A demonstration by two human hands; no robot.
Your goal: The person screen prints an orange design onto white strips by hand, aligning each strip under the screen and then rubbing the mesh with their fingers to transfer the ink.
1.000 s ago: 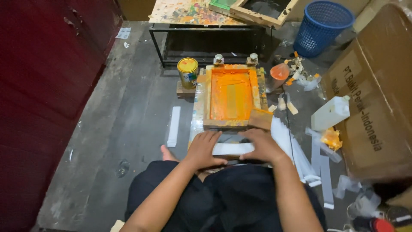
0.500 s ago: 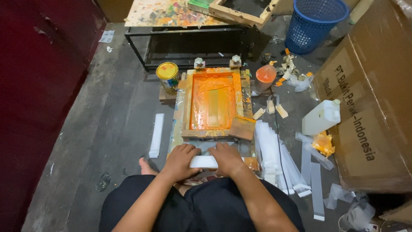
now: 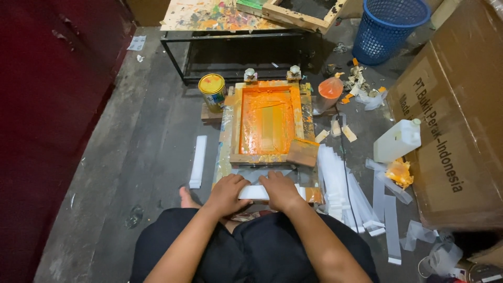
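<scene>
On the grey floor, seated person seen from above, dark trousers, one bare foot (image 3: 184,197) showing at the left knee. Both hands low in front of the lap, pressing on a white strip (image 3: 258,192) that lies flat just below the near edge of the frame. Left hand (image 3: 228,193) covers the strip's left end, fingers curled down over it; right hand (image 3: 280,189) lies palm-down on the right part, fingers spread toward the frame. The two hands sit close together, a short bare stretch of strip between them.

Directly ahead: wooden screen-printing frame (image 3: 268,123), mesh coated in orange ink, hinged at its far end by two clamps. Wooden squeegee block (image 3: 302,152) rests on the frame's near right corner. Yellow-lidded paint tin (image 3: 211,90) just left of the frame's far corner; orange-stained plastic bag (image 3: 330,89) to the right.

Fan of white strips (image 3: 343,188) piled right of the frame; a single strip (image 3: 197,161) apart on the left. White jerrycan (image 3: 398,140) beside a large cardboard box (image 3: 461,131). Blue basket (image 3: 389,27) beyond.
</scene>
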